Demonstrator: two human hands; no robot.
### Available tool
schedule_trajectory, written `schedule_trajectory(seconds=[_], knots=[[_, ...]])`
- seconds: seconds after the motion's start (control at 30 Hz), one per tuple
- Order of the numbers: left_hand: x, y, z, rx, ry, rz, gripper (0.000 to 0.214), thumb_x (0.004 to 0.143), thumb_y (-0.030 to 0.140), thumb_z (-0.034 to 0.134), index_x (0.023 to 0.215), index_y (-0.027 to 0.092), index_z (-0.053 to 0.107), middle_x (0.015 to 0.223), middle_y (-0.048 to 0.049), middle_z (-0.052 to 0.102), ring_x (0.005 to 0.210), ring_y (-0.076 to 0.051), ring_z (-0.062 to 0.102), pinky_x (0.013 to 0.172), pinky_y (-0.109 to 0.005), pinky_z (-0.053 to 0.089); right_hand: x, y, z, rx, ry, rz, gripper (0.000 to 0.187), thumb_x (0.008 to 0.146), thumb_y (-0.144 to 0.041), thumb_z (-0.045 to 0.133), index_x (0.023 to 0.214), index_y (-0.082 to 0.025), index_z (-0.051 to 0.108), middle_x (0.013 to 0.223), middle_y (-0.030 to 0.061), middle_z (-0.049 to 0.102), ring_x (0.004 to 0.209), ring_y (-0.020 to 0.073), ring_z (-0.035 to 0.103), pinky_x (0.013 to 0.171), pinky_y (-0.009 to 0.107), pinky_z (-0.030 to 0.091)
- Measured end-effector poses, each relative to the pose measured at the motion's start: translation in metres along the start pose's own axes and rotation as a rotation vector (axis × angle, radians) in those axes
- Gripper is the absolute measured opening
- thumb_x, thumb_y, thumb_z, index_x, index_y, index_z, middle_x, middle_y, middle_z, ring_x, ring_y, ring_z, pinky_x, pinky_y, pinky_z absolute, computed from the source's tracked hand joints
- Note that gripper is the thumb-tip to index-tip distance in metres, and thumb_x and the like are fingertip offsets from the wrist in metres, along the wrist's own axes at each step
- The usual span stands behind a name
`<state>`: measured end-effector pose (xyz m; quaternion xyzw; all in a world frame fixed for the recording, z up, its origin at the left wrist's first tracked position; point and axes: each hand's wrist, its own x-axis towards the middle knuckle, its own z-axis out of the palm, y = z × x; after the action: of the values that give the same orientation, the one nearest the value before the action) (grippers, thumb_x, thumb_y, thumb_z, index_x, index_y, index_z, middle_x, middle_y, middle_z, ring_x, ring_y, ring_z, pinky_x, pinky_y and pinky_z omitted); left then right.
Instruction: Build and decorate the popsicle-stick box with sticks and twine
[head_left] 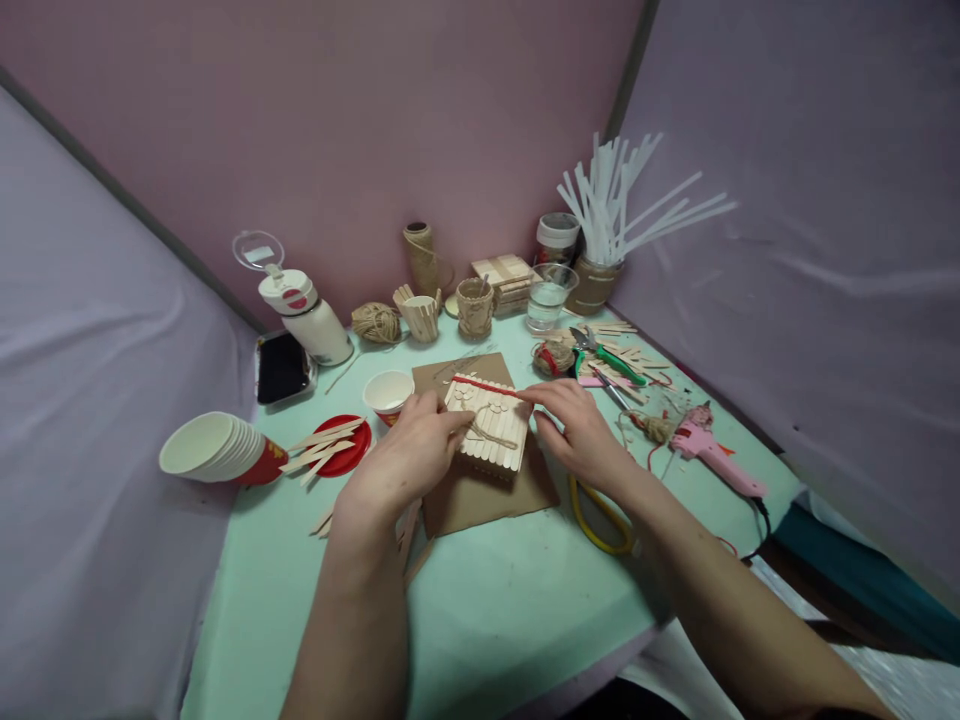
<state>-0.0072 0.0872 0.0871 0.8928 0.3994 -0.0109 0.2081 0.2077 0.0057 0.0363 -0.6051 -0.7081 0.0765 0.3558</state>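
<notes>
A pale green worktop (510,590) spreads before me, with a square of brown cardboard (480,515) near its middle. Over the cardboard, between my hands, is a tilted stick panel (504,458). My left hand (405,450) pinches its left edge, thumb over the front. My right hand (574,425) curves loosely, fingertips at the upper right corner; from this angle I cannot tell whether it grips.

The wooden sticks are already joined side by side. A red strip (487,386) runs along the top, and twine (502,441) and small pale flower shapes (464,397) decorate the front. The scalloped bottom edge is plain, so I judge the trimming well along but perhaps unfinished.

Around this, from large to small: a brown pot (594,288) bristles with white glue sticks (604,200); a white bottle (319,330) stands with its lid flipped up; paper cups (217,450) lie nested on their side; a clear cup (549,305) holds water; a red dish (352,460) carries loose wooden pieces (322,445); a twine-covered cup (475,312) has something thin poking out.
</notes>
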Motion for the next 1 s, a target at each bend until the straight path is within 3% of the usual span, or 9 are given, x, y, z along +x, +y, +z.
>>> schedule_trajectory(seconds=[0.27,0.63,0.8,0.9,1.0], knots=[[-0.003,0.003,-0.004,0.011,0.058,-0.049,0.045,0.089,0.035,0.04,0.133,0.032,0.052,0.098,-0.0085,0.049,0.1,-0.027,0.045,0.088,-0.041,0.04,-0.029,0.005,-0.01,0.006,0.029,0.069,0.029,0.088,-0.012,0.044,0.111,-0.021,0.061,0.109,0.0073,0.065,0.103,0.0231,0.054,0.089,0.041,0.04],[0.002,0.007,0.004,0.025,0.095,-0.015,0.042,0.088,0.033,0.042,0.127,0.031,0.056,0.1,-0.009,0.05,0.1,-0.028,0.045,0.088,-0.043,0.04,-0.053,0.002,-0.009,0.006,-0.01,0.124,0.03,0.087,-0.011,0.042,0.108,-0.021,0.061,0.105,0.0071,0.066,0.103,0.0228,0.054,0.087,0.041,0.039],[0.001,0.004,0.007,0.059,0.098,0.008,0.036,0.088,0.034,0.041,0.116,0.03,0.063,0.094,-0.0084,0.052,0.097,-0.027,0.046,0.085,-0.042,0.042,-0.061,0.002,-0.008,0.012,-0.027,0.135,0.029,0.087,-0.012,0.043,0.106,-0.02,0.062,0.103,0.007,0.067,0.102,0.0227,0.056,0.088,0.042,0.04],[-0.001,0.001,0.003,0.078,0.192,0.048,0.037,0.086,0.032,0.046,0.119,0.027,0.062,0.094,-0.0085,0.054,0.095,-0.026,0.049,0.084,-0.04,0.043,-0.067,0.004,-0.012,0.017,0.0,0.132,0.029,0.086,-0.01,0.044,0.106,-0.02,0.062,0.104,0.007,0.067,0.103,0.0225,0.056,0.088,0.041,0.039],[-0.006,0.002,-0.01,0.052,0.381,0.083,0.032,0.085,0.029,0.048,0.112,0.023,0.065,0.09,-0.007,0.057,0.089,-0.023,0.053,0.08,-0.036,0.044,-0.074,0.007,-0.017,0.015,0.049,0.139,0.026,0.087,-0.013,0.046,0.107,-0.021,0.061,0.102,0.0068,0.066,0.1,0.022,0.057,0.086,0.039,0.039]])
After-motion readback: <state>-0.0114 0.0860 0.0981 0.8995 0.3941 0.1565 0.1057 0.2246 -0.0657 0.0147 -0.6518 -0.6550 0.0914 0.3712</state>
